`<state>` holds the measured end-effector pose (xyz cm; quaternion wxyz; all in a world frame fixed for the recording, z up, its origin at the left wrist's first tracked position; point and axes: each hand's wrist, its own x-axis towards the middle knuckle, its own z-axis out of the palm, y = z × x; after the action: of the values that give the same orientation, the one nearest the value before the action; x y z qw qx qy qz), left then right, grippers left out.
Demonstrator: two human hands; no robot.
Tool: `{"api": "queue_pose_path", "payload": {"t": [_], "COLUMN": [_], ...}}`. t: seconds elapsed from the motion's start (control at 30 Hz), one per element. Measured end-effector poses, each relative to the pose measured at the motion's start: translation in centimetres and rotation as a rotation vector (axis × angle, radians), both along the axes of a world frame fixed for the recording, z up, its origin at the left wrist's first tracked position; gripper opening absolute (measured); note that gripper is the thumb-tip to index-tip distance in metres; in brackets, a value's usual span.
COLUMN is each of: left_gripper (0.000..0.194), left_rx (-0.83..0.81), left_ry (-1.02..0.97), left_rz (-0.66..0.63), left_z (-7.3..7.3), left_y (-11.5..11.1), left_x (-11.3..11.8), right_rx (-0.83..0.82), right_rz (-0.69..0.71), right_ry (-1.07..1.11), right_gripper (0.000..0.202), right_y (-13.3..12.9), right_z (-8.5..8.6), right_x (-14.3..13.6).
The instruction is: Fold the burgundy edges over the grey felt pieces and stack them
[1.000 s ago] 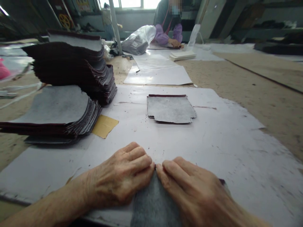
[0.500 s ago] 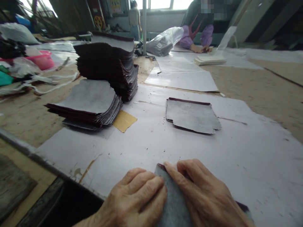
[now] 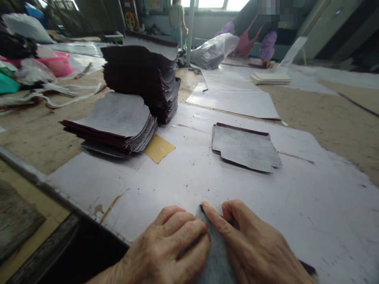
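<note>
A grey-backed panel with a dark maroon edge lies on the white sheet at the near side, largely covered by both hands. My left hand is closed, its curled fingers pressed together on the panel's left side. My right hand is closed on the other side, its index finger pressing the dark edge near the far corner while the other fingers curl in. Beyond them lies a small pile of similar panels with notched corners and a dark folded strip along the far edge.
To the left stand a low stack of panels and a taller stack behind it. A yellowish piece lies beside the low stack. The table edge runs along the left. A co-worker's hand is across the table.
The view has shifted slightly. My right index finger has stayed at the panel's corner, with less maroon showing there. Across the table, the co-worker's arms have moved apart.
</note>
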<state>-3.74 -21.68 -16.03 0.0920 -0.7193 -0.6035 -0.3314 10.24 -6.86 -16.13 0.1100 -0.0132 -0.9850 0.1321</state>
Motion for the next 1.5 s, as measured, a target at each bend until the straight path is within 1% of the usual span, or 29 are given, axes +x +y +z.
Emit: {"api": "queue_pose_path", "payload": {"t": [0.1,0.17,0.3,0.4,0.5,0.57,0.67,0.77,0.83,0.9,0.93,0.97,1.07,1.13,1.23,1.3,1.37,1.5], "left_gripper": [0.024,0.025,0.027,0.027,0.024,0.023,0.024,0.028,0.037,0.044,0.043,0.040,0.022,0.015,0.019,0.020,0.017,0.015], "left_rx": [-0.003,0.001,0.071,0.073,0.040,0.016,-0.010,-0.076,-0.136,-0.213,-0.256,-0.302,-0.420,-0.481,-0.563,-0.620,-0.660,-0.672], "left_ry": [-0.005,-0.012,-0.022,-0.054,-0.089,-0.105,-0.135,-0.208,-0.281,-0.326,-0.328,-0.314,-0.248,-0.254,-0.265,-0.255,-0.279,-0.363], "left_rz": [0.008,0.007,-0.001,0.008,0.019,0.021,0.027,0.048,0.066,0.091,0.097,0.095,0.054,0.065,0.134,0.142,0.121,0.107], "left_z": [0.1,-0.2,-1.1,-1.4,-1.1,-0.6,-0.1,0.5,1.0,1.6,1.8,2.1,2.6,2.7,3.0,3.4,3.8,4.2], "left_y": [0.0,0.0,0.3,0.3,0.2,0.1,-0.4,-0.9,-0.7,0.1,0.7,1.6,4.2,5.5,6.4,6.6,6.6,6.9], "left_x": [0.0,0.0,0.1,0.3,0.4,0.5,0.6,0.5,0.3,0.0,-0.2,-0.3,-0.6,-0.6,-0.8,-1.0,-1.2,-1.4], "right_rx": [-0.060,-0.044,0.009,-0.070,-0.223,-0.253,-0.246,-0.301,-0.335,-0.365,-0.378,-0.388,-0.420,-0.449,-0.496,-0.505,-0.459,-0.238], "right_rz": [-0.002,0.003,0.033,0.011,-0.099,-0.183,-0.244,-0.254,-0.251,-0.235,-0.226,-0.221,-0.214,-0.214,-0.231,-0.258,-0.264,-0.196], "right_ry": [-0.001,0.004,0.012,0.089,0.224,0.256,0.181,0.067,0.043,0.060,0.076,0.095,0.141,0.150,0.135,0.161,0.233,0.392], "right_gripper": [0.051,0.051,0.050,0.045,0.035,0.022,0.009,0.006,0.008,0.009,0.010,0.010,0.012,0.014,0.019,0.020,0.018,0.015], "right_y": [0.1,0.1,-0.2,-0.3,-0.2,0.0,0.5,1.1,1.4,1.6,1.6,1.6,1.5,1.6,1.8,1.8,1.7,1.2], "right_z": [0.2,0.4,0.5,0.8,1.2,1.5,1.8,2.0,2.1,2.0,2.0,1.9,1.8,1.8,1.9,2.1,2.3,2.2], "right_x": [-0.2,-0.3,-0.6,-0.6,-0.3,-0.1,0.0,0.0,0.0,0.1,0.1,0.2,0.2,0.2,0.2,0.3,0.4,0.4]}}
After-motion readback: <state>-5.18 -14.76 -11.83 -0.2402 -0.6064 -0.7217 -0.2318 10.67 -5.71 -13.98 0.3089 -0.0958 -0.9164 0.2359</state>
